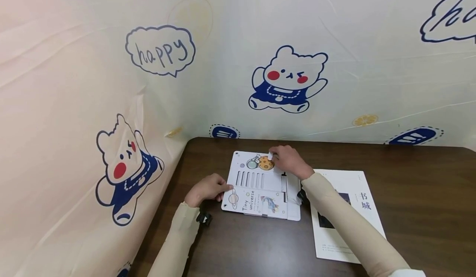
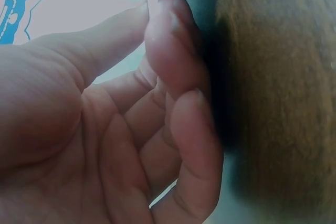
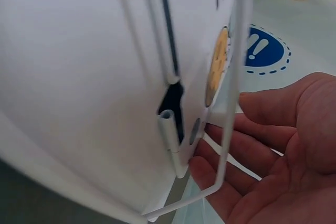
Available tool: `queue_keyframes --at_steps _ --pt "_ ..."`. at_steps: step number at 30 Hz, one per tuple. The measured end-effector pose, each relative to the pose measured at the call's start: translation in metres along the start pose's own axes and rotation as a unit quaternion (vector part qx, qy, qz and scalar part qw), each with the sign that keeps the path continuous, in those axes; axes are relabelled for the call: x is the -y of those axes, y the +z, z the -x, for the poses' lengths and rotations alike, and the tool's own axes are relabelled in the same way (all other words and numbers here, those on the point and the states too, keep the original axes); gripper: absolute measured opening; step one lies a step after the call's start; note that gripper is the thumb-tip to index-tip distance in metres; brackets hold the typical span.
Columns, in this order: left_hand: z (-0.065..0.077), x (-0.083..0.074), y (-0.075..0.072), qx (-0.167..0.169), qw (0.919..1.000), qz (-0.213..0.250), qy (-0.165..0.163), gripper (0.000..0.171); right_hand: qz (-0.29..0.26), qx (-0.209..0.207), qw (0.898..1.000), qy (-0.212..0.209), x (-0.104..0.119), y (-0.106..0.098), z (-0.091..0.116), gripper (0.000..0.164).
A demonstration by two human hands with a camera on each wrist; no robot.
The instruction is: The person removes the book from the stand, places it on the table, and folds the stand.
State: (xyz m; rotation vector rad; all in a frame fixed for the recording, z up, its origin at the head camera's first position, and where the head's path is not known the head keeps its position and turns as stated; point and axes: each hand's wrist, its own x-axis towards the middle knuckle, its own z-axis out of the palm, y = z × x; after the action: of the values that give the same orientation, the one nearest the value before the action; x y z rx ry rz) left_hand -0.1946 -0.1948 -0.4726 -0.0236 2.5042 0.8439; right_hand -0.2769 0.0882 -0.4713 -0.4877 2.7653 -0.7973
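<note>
A white book stand printed with "Tiny universe" and space pictures lies folded nearly flat on the table. My left hand pinches its left edge, thumb on top. The left wrist view shows that thumb against the bright edge, with the fingers curled beneath. At the far right corner, my right hand pinches the stand's edge beside the orange moon picture. In the right wrist view, the right fingers reach behind the edge, and a white wire bar crosses in front of them.
A white magazine with a dark picture lies to the right, partly under my right forearm. The brown table meets a cloth printed with bears at the back and left.
</note>
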Motion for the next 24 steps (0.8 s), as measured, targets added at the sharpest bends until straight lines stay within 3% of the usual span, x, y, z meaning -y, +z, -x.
queue_keyframes --at_steps 11,24 --pt "0.0 0.002 0.001 -0.017 0.9997 -0.018 0.002 0.035 -0.023 0.001 0.999 -0.032 -0.004 0.005 0.019 0.046" --pt "0.01 0.0 0.001 -0.077 0.994 -0.077 -0.014 0.033 -0.02 -0.027 0.997 -0.075 0.007 0.008 0.071 0.046"
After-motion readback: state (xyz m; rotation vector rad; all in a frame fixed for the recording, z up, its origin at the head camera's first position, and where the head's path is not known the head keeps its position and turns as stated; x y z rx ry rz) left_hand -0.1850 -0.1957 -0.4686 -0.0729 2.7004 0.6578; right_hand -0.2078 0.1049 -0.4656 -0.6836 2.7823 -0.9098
